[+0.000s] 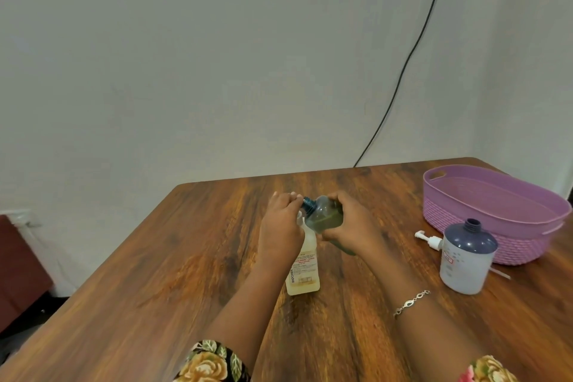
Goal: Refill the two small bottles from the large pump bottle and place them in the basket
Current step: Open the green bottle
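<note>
Right hand (350, 223) grips green bottle (325, 217), tilted; left hand (280, 223) pinches its open neck. Tilting more, I spill on table (186, 257).

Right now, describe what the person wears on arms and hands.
The left sleeve is black with tan flowers and green leaves; the right sleeve shows pink and yellow flowers. A silver link bracelet circles the right wrist. The left hand and right hand wear no gloves.
</note>
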A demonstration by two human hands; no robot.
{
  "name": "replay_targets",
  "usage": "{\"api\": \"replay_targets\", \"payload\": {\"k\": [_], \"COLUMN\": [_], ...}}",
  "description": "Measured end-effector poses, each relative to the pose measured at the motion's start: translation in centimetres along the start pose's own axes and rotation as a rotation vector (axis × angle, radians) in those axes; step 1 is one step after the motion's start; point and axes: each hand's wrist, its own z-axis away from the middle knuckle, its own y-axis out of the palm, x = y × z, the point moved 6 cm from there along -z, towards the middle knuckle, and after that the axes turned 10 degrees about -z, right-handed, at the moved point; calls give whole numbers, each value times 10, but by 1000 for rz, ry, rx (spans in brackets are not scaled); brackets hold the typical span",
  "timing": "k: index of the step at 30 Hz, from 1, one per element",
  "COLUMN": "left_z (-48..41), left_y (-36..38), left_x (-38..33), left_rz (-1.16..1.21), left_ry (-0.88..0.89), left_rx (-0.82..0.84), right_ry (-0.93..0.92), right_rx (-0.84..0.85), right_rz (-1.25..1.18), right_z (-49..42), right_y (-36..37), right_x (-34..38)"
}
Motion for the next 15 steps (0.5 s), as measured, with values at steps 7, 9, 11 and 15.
{"api": "replay_targets", "payload": {"k": [7, 9, 11, 15], "left_z": [1, -1, -1, -3], "left_y": [-4, -3, -1, 3], "left_x": [-2, -7, -10, -4], "left_rz": [-24, -48, -88, -127], "left_ry": [22, 64, 102, 163], "left_rx": [16, 55, 116, 221], "right_ry": [-11, -25, -26, -11], "right_rx": [-9, -10, -3, 11], "right_rz": [-15, -15, -6, -11], "right_z": [2, 0, 1, 4], "right_y": [-2, -4, -4, 0], "right_x": [2, 5, 5, 0]}}
